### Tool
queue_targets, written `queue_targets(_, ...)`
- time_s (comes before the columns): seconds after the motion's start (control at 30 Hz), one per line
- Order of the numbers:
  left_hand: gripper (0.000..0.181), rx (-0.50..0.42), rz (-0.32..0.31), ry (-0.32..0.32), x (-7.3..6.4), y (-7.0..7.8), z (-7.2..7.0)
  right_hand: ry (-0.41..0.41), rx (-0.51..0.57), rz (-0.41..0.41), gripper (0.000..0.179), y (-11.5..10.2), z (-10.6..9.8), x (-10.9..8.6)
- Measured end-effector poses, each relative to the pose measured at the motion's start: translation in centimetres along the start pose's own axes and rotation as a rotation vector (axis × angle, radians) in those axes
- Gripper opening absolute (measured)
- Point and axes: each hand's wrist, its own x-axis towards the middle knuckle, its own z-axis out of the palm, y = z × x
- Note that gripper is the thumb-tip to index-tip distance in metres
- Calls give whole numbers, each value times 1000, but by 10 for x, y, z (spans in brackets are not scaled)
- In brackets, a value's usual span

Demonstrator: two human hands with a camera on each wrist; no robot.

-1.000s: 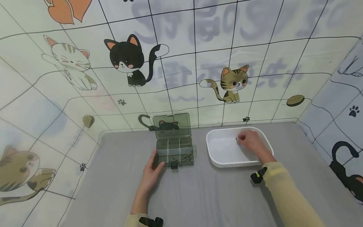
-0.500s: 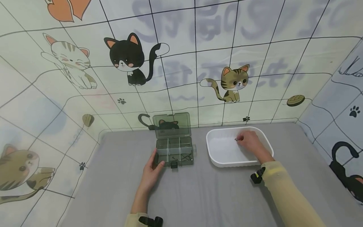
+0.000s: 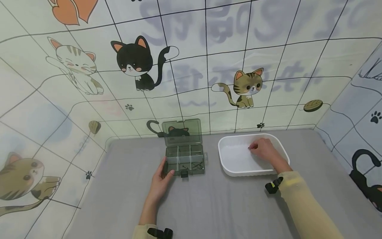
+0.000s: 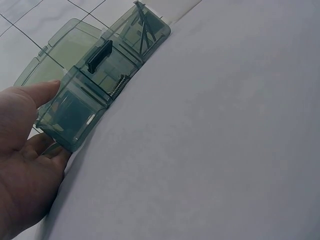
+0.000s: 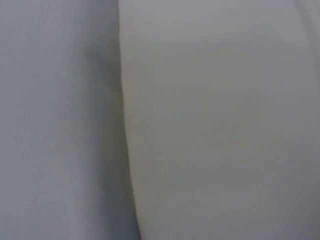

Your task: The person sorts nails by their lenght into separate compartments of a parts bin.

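A green see-through compartment box (image 3: 185, 160) stands with its lid (image 3: 182, 132) raised at the back. My left hand (image 3: 159, 184) grips its front left corner, thumb at the front and fingers round the side. In the left wrist view a threaded screw (image 4: 119, 86) lies in a middle front compartment and several nails (image 4: 143, 32) in the one at the far end. Over the white tray (image 3: 247, 173) my right hand (image 3: 264, 149) pinches a small dark metal piece (image 3: 249, 148), mostly hidden by the fingertips. The right wrist view has only blurred sleeve and cloth.
A grey cloth (image 3: 221, 205) covers the table under the box and tray. Behind it hangs a tile-patterned cloth with cartoon cats (image 3: 134, 59). The tray stands to the right of the box, with a gap between them.
The small piece at my right fingertips shows less than before, and that hand has barely shifted. My left hand and the box keep their places.
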Motion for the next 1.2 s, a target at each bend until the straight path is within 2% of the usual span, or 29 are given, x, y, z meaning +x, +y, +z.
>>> queue_targets(0.27, 73, -10, 5, -7, -1, 2, 0, -1, 92, -14, 13, -8, -2, -5)
queue_targets(0.67, 73, -6, -11, -9, 0, 1, -1, 35, 195, -53, 17, -36, -3, -13)
queue_targets(1.2, 73, -5, -6, -6, -1, 1, -1, 41, 297, -196, 16, -81, 7, -21)
